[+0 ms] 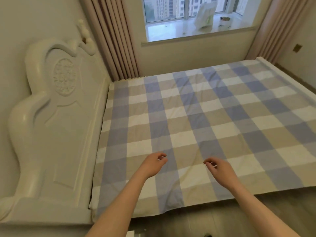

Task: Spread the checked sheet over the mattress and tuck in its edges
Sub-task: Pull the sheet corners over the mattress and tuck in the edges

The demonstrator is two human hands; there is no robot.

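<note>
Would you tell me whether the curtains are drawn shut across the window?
No, the curtains hang bunched at either side, leaving the window glass uncovered.

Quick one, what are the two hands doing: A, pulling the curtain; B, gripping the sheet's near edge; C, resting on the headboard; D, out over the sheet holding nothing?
D: the left hand and right hand are out over the checked sheet, fingers loosely curled, nothing in them.

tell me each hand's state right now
Left hand: open, fingers loosely curled, holding nothing, over the sheet.
Right hand: open, loosely curled, holding nothing.
</note>
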